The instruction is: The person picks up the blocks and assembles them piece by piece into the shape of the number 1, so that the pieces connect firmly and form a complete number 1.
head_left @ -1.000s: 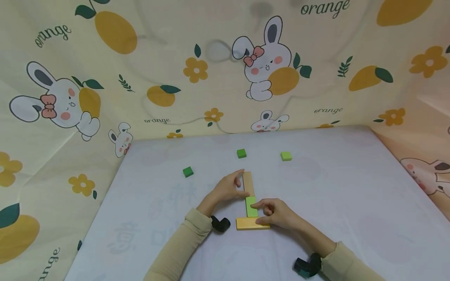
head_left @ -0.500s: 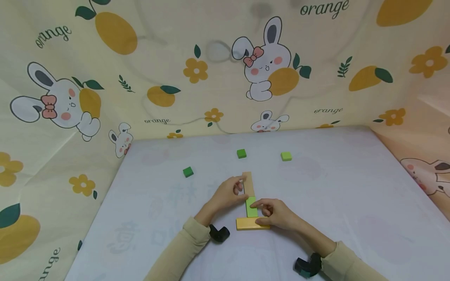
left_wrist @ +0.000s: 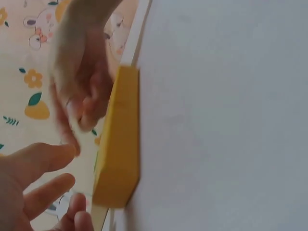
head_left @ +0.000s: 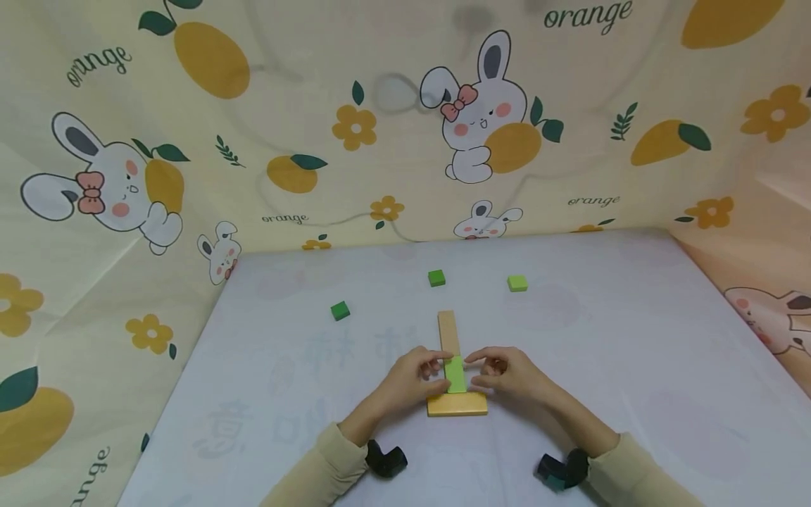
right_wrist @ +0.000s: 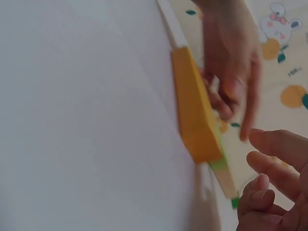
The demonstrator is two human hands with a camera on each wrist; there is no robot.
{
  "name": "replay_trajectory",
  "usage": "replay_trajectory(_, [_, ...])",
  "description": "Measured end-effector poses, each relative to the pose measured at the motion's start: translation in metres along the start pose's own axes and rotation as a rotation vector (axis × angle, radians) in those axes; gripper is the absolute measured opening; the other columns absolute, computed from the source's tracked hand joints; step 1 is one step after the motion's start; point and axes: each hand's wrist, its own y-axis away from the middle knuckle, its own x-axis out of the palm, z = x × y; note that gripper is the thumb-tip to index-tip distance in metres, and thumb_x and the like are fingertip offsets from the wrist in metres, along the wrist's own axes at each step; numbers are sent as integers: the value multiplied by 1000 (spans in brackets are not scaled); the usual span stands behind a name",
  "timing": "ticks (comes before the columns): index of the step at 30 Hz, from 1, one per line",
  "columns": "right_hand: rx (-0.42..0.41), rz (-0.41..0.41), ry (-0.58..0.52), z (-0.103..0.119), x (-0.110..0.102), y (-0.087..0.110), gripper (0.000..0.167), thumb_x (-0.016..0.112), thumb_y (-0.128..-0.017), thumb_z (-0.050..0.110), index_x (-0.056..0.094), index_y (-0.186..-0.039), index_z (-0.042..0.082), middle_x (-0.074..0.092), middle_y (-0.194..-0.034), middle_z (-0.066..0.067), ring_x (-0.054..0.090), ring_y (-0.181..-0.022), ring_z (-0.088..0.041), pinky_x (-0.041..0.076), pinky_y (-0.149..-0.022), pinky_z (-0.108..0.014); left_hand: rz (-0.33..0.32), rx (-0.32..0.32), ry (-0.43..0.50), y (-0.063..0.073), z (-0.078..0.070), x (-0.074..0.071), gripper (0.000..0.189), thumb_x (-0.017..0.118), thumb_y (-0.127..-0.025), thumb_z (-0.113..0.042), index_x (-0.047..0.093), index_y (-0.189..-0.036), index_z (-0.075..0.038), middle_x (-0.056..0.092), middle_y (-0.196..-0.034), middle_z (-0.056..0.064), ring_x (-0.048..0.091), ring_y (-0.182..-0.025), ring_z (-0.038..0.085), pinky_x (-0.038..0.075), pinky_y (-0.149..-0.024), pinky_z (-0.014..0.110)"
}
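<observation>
- At left, with thumb and forefinger of left hand (head_left: 407, 380) spread wide at light-green block (head_left: 456, 374); cannot tell contact.
- At right, with right hand (head_left: 518, 374) likewise wide, just beside.
- With light-green block between both, touching yellow block (head_left: 457, 405) nearside, tan block (head_left: 448, 332) farside.

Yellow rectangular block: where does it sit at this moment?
In the head view, the yellow rectangular block lies crosswise, low and slightly right of centre, at the near end of the light green rectangular block.
</observation>
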Motion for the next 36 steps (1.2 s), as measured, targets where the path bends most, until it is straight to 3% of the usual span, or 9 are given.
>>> replay_trajectory(5, [2, -77, 52, -3, -17, -5, 31, 75, -82, 12, 68, -110, 0, 49, -69, 2, 41, -61, 1, 36, -55, -17, 54, -38, 1, 9, -3, 6, 45, 74, -84, -21, 63, -126, -8, 55, -95, 6, 43, -80, 10, 35, -71, 16])
replay_trajectory(12, [-1, -147, 66, -19, -42, -16, 32, 73, -84, 11, 66, -112, -1, 52, -70, -1, 42, -60, 0, 37, -55, -17, 90, -47, -21, 8, -3, 7, 49, 75, -83, -22, 62, -128, -8, 54, -95, 8, 39, -80, 9, 32, -70, 16])
replay_trajectory(22, [112, -203, 53, -42, -75, -35, 37, 69, -87, 12, 62, -119, -5, 60, -74, -14, 46, -56, -6, 39, -52, -21, 83, -55, -39, 8, -3, 8, 50, 76, -82, -21, 63, -128, -8, 54, -94, 5, 38, -79, 9, 32, -69, 17])
replay_trajectory(36, [261, -347, 17, -60, -110, -60, 48, 69, -89, 18, 53, -128, -3, 52, -73, 5, 50, -58, -3, 43, -55, -21, 75, -44, -39, 7, -3, 9, 47, 77, -81, -20, 64, -125, -9, 54, -90, 5, 39, -77, 8, 32, -69, 15])
